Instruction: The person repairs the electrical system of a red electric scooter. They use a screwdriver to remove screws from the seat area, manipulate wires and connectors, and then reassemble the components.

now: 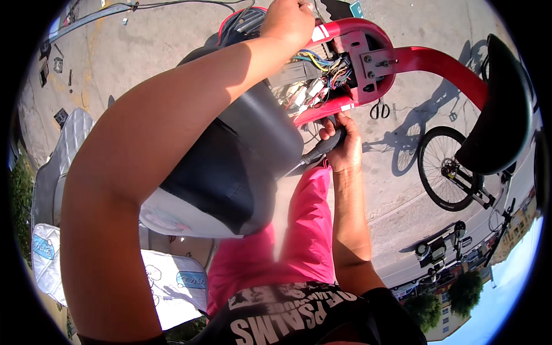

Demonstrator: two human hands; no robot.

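A scooter with a red rear frame [368,34] and a black seat [253,144] lies before me. Its opened compartment shows a bundle of coloured wires [328,75] with white connectors. My left hand [289,24] reaches across to the far side of the frame, fingers closed at the picture's top edge; what they hold, if anything, is hidden. By the frame's near edge, my right hand [347,144] is wrapped round the black handle of a screwdriver [318,150]. Its thin shaft points down-left, beside the seat.
From the frame's rear, a curved red bar [443,64] runs to a black padded backrest [503,109]. Black scissor-like loops [379,110] show beside the frame. A bicycle wheel [448,168] and a parked three-wheeler [443,247] stand at right. White quilted covers [181,296] hang at lower left.
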